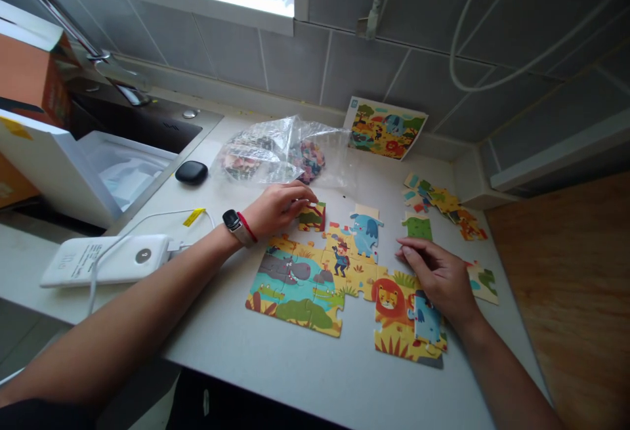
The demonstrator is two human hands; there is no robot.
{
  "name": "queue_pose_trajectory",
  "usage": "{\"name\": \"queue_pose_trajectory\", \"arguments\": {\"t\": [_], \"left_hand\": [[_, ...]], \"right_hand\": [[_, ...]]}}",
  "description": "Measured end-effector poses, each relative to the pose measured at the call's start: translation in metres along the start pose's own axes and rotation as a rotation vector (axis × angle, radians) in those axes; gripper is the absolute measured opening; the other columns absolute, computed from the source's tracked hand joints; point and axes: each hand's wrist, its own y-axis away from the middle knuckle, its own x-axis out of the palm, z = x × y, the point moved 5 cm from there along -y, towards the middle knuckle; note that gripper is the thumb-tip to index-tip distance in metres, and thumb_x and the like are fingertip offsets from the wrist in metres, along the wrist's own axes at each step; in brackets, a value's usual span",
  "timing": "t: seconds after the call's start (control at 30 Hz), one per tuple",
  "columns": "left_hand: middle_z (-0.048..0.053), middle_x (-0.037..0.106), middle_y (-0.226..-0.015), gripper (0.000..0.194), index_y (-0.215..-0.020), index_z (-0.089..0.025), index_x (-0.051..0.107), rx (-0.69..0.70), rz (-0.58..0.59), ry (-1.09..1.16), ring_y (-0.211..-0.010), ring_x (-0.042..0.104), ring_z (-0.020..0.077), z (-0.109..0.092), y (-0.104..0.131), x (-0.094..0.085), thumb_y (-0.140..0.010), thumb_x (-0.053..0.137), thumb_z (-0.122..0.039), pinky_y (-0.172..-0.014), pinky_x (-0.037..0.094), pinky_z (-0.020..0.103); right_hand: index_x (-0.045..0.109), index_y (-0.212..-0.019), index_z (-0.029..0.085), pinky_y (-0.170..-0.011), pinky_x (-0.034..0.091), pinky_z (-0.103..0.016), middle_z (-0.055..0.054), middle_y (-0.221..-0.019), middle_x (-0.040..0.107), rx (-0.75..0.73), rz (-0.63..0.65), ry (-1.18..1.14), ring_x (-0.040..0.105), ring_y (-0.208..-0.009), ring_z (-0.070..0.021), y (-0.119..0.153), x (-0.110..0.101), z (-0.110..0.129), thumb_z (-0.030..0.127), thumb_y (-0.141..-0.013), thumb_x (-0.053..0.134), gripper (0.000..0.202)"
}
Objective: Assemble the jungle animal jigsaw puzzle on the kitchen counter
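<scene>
My left hand (pixel 283 208), with a watch and red band at the wrist, pinches the edge of a green and brown puzzle piece (pixel 313 218) lying above the joined puzzle. The joined part shows a hippo (pixel 290 271), a small figure (pixel 340 259), a blue elephant (pixel 365 233) and a lion (pixel 388 297). A loose blue piece (pixel 426 317) rests on top of the lion section. My right hand (pixel 433 276) hovers over the right side of the puzzle, thumb and fingers near each other, and whether anything is between them is too small to tell. Just above it lies a green piece (pixel 417 226).
Loose pieces (pixel 445 203) and another piece (pixel 485 281) lie at the right. A picture card (pixel 386 129) leans on the wall beside a clear plastic bag (pixel 280 154). At the left are a black case (pixel 191 172), a white power bank (pixel 111 259) with cable, and a sink (pixel 147 125).
</scene>
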Motion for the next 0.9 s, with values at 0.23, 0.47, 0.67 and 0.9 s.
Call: {"name": "queue_pose_trajectory", "arguments": {"t": [0.23, 0.47, 0.67, 0.9], "left_hand": [[0.008, 0.076, -0.104, 0.02, -0.107, -0.018, 0.072, -0.024, -0.062, 0.056, -0.085, 0.072, 0.0148, -0.004, 0.001, -0.003, -0.1, 0.054, -0.023, -0.077, 0.06, 0.029], [0.009, 0.076, -0.1, 0.026, -0.104, -0.018, 0.074, -0.023, -0.021, 0.026, -0.085, 0.072, 0.0171, -0.002, 0.001, 0.002, -0.101, 0.053, -0.034, -0.078, 0.058, 0.03], [0.008, 0.075, -0.106, 0.031, -0.108, -0.024, 0.076, 0.031, 0.105, -0.011, -0.094, 0.07, 0.0213, 0.0, 0.0, 0.008, -0.099, 0.058, -0.047, -0.089, 0.056, 0.035], [0.009, 0.072, -0.12, 0.038, -0.118, -0.028, 0.075, 0.053, 0.159, -0.082, -0.104, 0.067, 0.024, 0.008, 0.005, 0.015, -0.094, 0.064, -0.055, -0.097, 0.054, 0.038]], "right_hand": [[0.079, -0.104, 0.021, -0.079, 0.062, -0.033, -0.006, -0.09, 0.08, -0.031, 0.019, -0.01, 0.076, -0.082, -0.0216, 0.0, 0.002, 0.009, 0.042, -0.094, 0.068, 0.026], [0.079, -0.103, 0.021, -0.076, 0.06, -0.032, -0.006, -0.089, 0.079, -0.068, 0.033, 0.005, 0.074, -0.082, -0.0204, -0.001, 0.004, 0.019, 0.038, -0.095, 0.064, 0.023], [0.078, -0.105, 0.02, -0.077, 0.06, -0.032, -0.007, -0.093, 0.077, -0.095, 0.04, 0.012, 0.074, -0.084, -0.02, -0.001, -0.003, 0.02, 0.038, -0.097, 0.062, 0.025], [0.075, -0.112, 0.017, -0.103, 0.053, -0.047, -0.015, -0.117, 0.071, -0.099, -0.447, 0.389, 0.066, -0.113, -0.0281, -0.017, -0.069, -0.016, 0.042, -0.092, 0.062, 0.035]]}}
